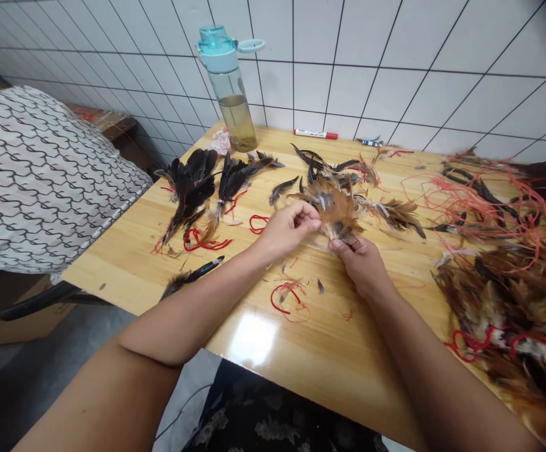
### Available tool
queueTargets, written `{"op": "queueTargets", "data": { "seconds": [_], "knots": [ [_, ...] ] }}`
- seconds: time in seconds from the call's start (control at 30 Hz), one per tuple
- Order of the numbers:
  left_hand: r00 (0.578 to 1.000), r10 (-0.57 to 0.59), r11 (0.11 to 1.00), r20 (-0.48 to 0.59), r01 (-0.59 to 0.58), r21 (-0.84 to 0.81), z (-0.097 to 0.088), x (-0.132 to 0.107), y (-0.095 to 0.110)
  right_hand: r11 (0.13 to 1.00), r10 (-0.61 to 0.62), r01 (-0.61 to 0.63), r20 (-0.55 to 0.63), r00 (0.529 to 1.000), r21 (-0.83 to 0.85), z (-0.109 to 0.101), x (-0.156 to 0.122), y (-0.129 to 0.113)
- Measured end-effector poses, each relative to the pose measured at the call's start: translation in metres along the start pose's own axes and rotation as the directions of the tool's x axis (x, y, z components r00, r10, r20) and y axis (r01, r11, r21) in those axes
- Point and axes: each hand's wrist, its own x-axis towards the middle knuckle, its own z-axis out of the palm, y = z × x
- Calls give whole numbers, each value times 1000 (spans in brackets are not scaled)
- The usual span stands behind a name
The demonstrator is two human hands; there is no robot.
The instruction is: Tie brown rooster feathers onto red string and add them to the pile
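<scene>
Brown feathers (336, 204) in a loose bunch lie between my two hands over the middle of the table. My right hand (360, 257) pinches the near end of this bunch between thumb and fingers. At its left side, my left hand (294, 229) has thumb and forefinger pressed together; whatever sits in that pinch is too small to name. Black feathers (317, 162) lie just behind the bunch, and a brown feather tuft (398, 213) is to its right. A red cord loop (258, 223) is beside my left hand.
Black feather bunches (192, 185) and red cords (204, 242) lie at left. A water bottle (233, 94) and a marker (315, 134) are near the tiled wall. Tangled red string (503, 194) and a large brown feather pile (508, 295) cover the right. Patterned fabric (51, 182) is left of the table.
</scene>
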Motion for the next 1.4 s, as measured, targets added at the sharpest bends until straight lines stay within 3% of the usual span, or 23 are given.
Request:
{"op": "queueTargets", "data": {
  "seconds": [0.1, 0.23, 0.33, 0.7, 0.83, 0.97, 1.03, 1.2, 1.4],
  "knots": [
    [989, 90, 948, -118, -49, 316, -22, 7, 1, 998, 46, -44, -37, 998, 49, 0, 0, -3],
    [996, 88, 766, -15, -58, 640, -45, 13, -1, 997, 62, -58, -77, 995, 59, -1, 1, -6],
    [998, 8, 720, 56, -45, 693, -49, 12, -2, 995, 82, -76, -92, 992, 68, -2, 1, -6],
    [990, -92, 667, 108, -19, 744, -33, 4, 6, 998, 49, -45, -79, 996, 42, -1, -1, -5],
    [996, -31, 766, 82, -29, 642, -34, 5, 6, 1000, 30, -29, -77, 997, 11, -1, -1, -4],
    [997, -31, 942, 71, 6, 334, -30, 5, 10, 999, 33, -31, -88, 996, 24, -1, 0, -3],
    [994, -64, 986, 93, 49, 160, -24, 3, 12, 999, 35, -32, -96, 995, 37, 0, 0, -1],
    [974, -160, 976, 161, 180, -121, -2, -4, 11, 1000, 3, -5, -108, 994, -12, 2, 1, 3],
    [971, -156, 968, 183, 187, -166, 17, -9, 2, 967, -121, 106, -52, 991, -231, 3, 0, 3]
  ]
}}
